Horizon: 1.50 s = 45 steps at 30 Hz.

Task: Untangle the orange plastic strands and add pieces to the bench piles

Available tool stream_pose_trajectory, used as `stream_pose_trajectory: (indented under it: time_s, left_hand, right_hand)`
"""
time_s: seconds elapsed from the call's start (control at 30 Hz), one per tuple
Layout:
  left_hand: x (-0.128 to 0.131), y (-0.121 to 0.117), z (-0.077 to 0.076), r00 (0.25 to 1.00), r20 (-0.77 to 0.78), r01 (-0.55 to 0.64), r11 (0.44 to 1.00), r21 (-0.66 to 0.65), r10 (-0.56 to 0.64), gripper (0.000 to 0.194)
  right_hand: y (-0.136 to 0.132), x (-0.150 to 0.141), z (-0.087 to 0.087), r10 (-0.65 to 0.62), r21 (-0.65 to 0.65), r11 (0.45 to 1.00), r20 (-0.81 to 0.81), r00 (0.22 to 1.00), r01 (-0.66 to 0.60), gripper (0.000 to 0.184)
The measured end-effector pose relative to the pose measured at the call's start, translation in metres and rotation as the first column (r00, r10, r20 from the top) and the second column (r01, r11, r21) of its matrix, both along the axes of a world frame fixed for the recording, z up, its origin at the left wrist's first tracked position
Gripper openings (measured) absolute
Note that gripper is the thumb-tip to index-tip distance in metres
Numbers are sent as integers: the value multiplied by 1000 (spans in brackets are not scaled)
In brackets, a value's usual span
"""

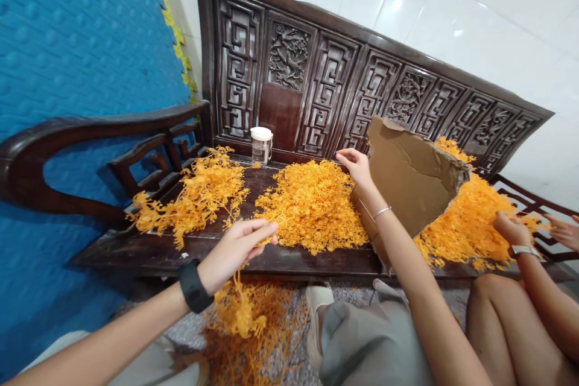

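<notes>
Orange strands (253, 344) lie heaped on the floor (298, 301), below the left hand (239, 247). That hand is closed, thumb pressed to fingers, on an orange sprig (265, 242) at the front of the middle pile (316, 208), which sits on the dark bench (312, 262). To its left lies a looser pile (203, 193); to its right, cardboard (407, 175) stands tilted before a larger pile (470, 235), where a co-worker's hand (511, 229) works. The right hand (357, 169) hovers at the middle pile's back edge, near the cardboard, fingertips drawn together; whether they hold anything I cannot tell. Behind, a lidded cup (261, 148) stands by the carved backrest (283, 114).
</notes>
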<state>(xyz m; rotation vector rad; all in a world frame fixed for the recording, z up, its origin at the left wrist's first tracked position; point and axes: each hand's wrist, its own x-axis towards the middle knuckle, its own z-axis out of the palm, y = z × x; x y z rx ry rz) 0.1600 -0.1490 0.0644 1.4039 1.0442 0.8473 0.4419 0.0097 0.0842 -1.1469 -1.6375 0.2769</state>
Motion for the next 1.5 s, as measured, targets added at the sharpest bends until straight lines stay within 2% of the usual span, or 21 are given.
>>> stream_pose_trajectory:
  time_s: [0.8, 0.87, 0.93, 1.0, 1.1, 1.17, 1.27, 1.33, 1.43, 1.5]
  left_hand:
    - [0, 0, -1, 1000, 5, -6, 1000, 10, 6, 34]
    - [0, 1, -1, 1000, 6, -17, 1000, 8, 17, 34]
    - [0, 2, -3, 1000, 0, -19, 1000, 13, 19, 34]
    - [0, 4, -6, 1000, -12, -10, 999, 31, 11, 33]
    - [0, 5, -10, 999, -35, 17, 998, 55, -15, 32]
    - [0, 5, -11, 998, -39, 43, 998, 54, -41, 31]
    - [-1, 2, -10, 994, 57, 91, 995, -38, -89, 28]
    - [-2, 0, -9, 973, 210, 120, 986, -113, -94, 24]
    - [-5, 1, -9, 923, 376, 139, 980, -143, -76, 22]
    - [-5, 2, -10, 912, 405, 126, 982, -140, -59, 26]
  right_hand:
    - [1, 5, 1, -56, 30, 998, -51, 997, 57, 25]
    - [-5, -1, 3, -24, 5, 1000, -48, 999, 24, 25]
    - [-18, -12, 9, 91, -71, 993, -12, 996, -92, 26]
    - [-38, -28, 17, 310, -216, 932, 50, 949, -292, 28]
    - [-73, -57, 29, 638, -439, 717, 103, 763, -541, 29]
    - [-91, -74, 33, 738, -501, 628, 141, 660, -595, 31]
    - [-105, -90, 31, 785, -532, 588, 195, 588, -609, 36]
    - [-109, -96, 26, 756, -525, 616, 184, 629, -588, 43]
    - [-117, -103, 19, 588, -434, 763, 159, 793, -479, 52]
    - [-125, -107, 15, 491, -394, 835, 215, 844, -384, 44]
